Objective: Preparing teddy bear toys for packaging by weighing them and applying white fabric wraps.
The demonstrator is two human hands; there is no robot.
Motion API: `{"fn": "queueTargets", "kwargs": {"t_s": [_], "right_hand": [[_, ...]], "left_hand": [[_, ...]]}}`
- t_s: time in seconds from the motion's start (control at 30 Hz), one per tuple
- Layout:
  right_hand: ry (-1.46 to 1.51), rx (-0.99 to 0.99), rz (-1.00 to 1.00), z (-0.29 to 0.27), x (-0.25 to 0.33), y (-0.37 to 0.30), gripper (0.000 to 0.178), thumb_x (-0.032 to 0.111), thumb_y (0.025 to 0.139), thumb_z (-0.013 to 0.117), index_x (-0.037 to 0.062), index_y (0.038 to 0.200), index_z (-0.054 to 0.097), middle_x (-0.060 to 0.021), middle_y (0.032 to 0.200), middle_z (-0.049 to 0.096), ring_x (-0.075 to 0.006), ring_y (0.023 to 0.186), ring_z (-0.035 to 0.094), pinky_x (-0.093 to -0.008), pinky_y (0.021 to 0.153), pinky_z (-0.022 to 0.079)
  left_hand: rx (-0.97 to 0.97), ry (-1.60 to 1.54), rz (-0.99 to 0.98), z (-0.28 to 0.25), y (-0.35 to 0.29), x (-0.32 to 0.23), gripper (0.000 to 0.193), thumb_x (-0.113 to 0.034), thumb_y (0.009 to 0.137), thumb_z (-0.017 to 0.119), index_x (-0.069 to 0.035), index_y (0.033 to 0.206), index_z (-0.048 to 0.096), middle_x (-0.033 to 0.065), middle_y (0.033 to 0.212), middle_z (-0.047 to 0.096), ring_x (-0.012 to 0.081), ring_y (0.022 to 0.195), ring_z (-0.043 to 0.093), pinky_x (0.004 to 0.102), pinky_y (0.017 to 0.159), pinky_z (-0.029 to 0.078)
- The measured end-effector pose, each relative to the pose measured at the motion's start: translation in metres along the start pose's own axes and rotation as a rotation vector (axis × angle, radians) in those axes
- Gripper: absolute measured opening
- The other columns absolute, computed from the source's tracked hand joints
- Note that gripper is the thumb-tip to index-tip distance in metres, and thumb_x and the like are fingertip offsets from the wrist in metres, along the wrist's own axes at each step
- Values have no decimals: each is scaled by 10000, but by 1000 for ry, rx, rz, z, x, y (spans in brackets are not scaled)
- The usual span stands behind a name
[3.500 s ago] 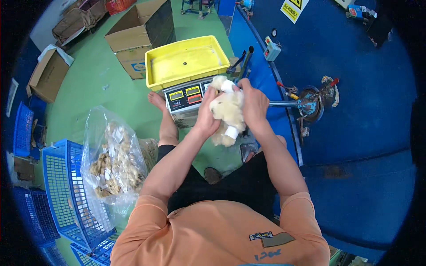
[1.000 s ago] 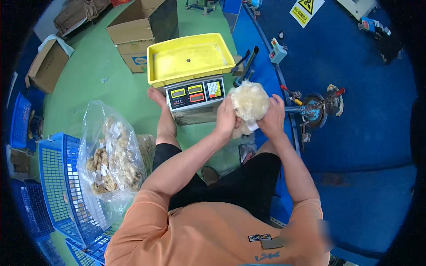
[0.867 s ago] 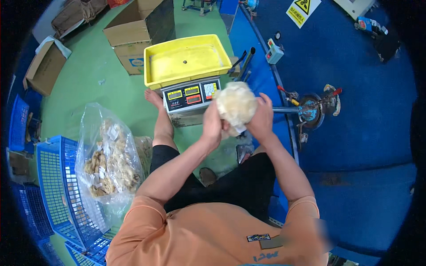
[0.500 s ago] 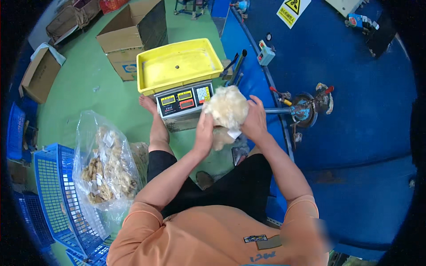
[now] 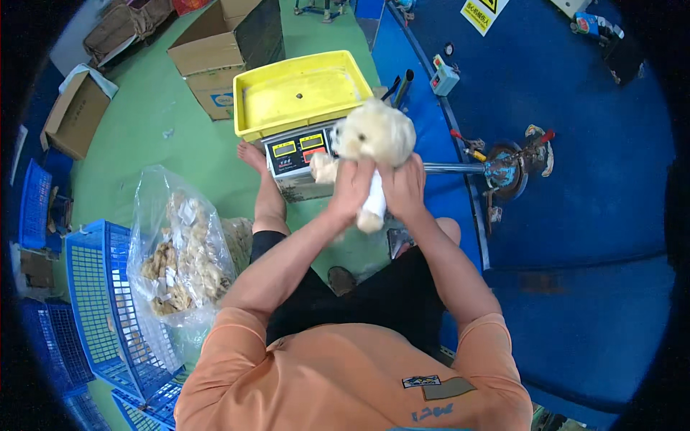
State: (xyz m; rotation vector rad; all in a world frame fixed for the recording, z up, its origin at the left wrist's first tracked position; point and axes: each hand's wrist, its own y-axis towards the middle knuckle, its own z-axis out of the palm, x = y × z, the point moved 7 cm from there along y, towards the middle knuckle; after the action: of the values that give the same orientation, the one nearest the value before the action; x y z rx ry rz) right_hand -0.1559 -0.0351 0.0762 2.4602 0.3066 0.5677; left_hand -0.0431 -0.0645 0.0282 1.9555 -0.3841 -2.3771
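A cream-coloured plush toy is held up before me, close to the near side of the digital scale. Its fluffy head, with a dark eye, rises above my fists. Below, a limp paler part with a white strip, perhaps a label, hangs down between them. My left hand is closed around the toy under the head. Close beside it, my right hand grips the same toy from the other side. The yellow tray on the scale holds only a small dark spot at its middle.
A clear plastic bag of unfilled plush skins leans by a blue crate at my left. Cardboard boxes stand farther off. To the right a blue machine has a metal tube jutting toward my right hand.
The plush toy has been turned so its face shows and its lower part hangs down. My hands have come closer together beneath its head. The whole view has shifted slightly.
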Motion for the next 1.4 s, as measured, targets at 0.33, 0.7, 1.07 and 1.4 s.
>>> {"fn": "queueTargets", "kwargs": {"t_s": [0.33,0.7,1.07,1.4], "right_hand": [[411,43,-15,-10,-4,8,502,354,989,474,-24,1315,518,-223,1186,629,-406,1080,566,-471,1035,364],[-223,162,144,-30,-52,36,391,458,943,550,96,1012,681,-100,804,729,-350,672,661,-438,613,493],[-239,171,185,-33,-53,31,408,478,963,515,100,976,668,-110,766,717,-370,640,650,-462,579,480],[-230,225,177,-28,-44,34,404,460,977,498,90,914,646,-129,712,694,-386,625,635,-486,584,474]], "left_hand": [[208,176,-222,-24,-11,-14,420,-157,873,645,18,1253,605,183,1224,645,247,1064,636,359,879,521],[-17,1643,569,-89,175,-44,631,-206,751,672,-56,1346,521,170,1348,544,392,1164,502,532,1028,378],[-33,897,615,-56,57,-41,414,-46,818,639,-49,1226,565,148,1231,596,349,1139,555,426,986,445],[60,685,-103,-130,-117,126,306,-181,891,634,-37,1160,646,96,976,690,236,810,623,327,763,508]]}}
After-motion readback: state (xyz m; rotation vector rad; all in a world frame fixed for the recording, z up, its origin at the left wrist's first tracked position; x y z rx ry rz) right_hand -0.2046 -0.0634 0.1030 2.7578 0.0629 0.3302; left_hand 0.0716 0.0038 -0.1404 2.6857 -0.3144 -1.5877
